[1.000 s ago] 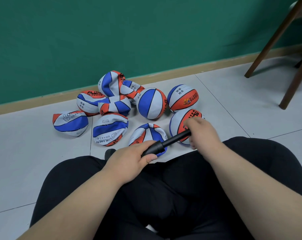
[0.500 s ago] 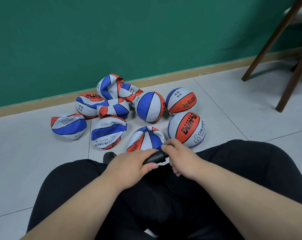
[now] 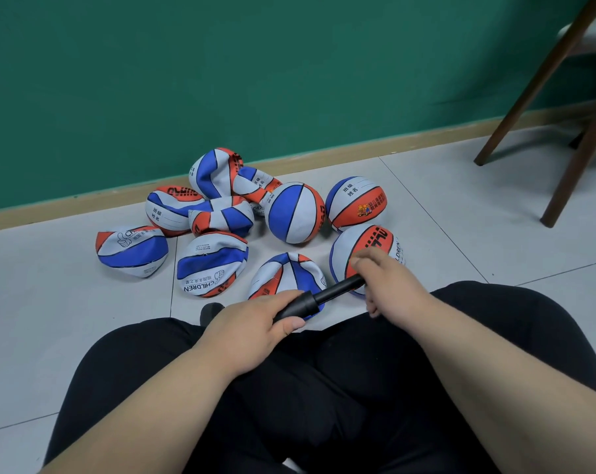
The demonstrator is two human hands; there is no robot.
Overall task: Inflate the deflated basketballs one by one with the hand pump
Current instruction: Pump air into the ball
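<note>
My left hand point(image 3: 252, 331) grips the black barrel of the hand pump point(image 3: 319, 299) over my lap. My right hand point(image 3: 387, 282) holds the pump's handle, with the black rod drawn out between both hands. A half-flat red, white and blue ball point(image 3: 284, 273) lies just beyond the pump; the pump's tip is hidden, so I cannot tell whether it is in a ball. Three round, full balls sit to the right: one point(image 3: 368, 248) behind my right hand, one point(image 3: 295, 213) in the middle, one point(image 3: 356, 203) further back. Several crumpled flat balls point(image 3: 213, 263) lie to the left.
The balls lie on pale floor tiles point(image 3: 460, 206) below a green wall with a wooden skirting point(image 3: 84, 203). Dark wooden chair legs point(image 3: 578, 159) stand at the far right. My black-trousered legs fill the foreground.
My right hand pushed the handle in against the barrel half a second ago, then drew it out again to the right. My left hand kept its hold on the barrel.
</note>
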